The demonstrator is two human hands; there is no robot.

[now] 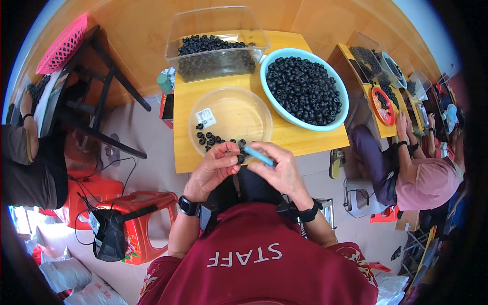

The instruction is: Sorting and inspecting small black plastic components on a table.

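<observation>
My left hand [216, 170] pinches a small black ring-shaped part [241, 159] between thumb and fingers, over the table's front edge. Closed round a slim light-blue tool [259, 155], my right hand [282, 172] brings one end of it close to that part; I cannot make out the tip. Just beyond both hands lies a shallow clear round tray [239, 109] with a white label and several loose black parts [209, 137] in its near left side. A light-blue basin [341, 109] heaped with the same black parts stands to the right.
At the back of the yellow table [181, 152] stands a clear rectangular bin [218, 20] partly filled with black parts. Left are a red stool [152, 201], a black bag [108, 236] and a dark-legged stand [109, 81]. People work at tables on both sides.
</observation>
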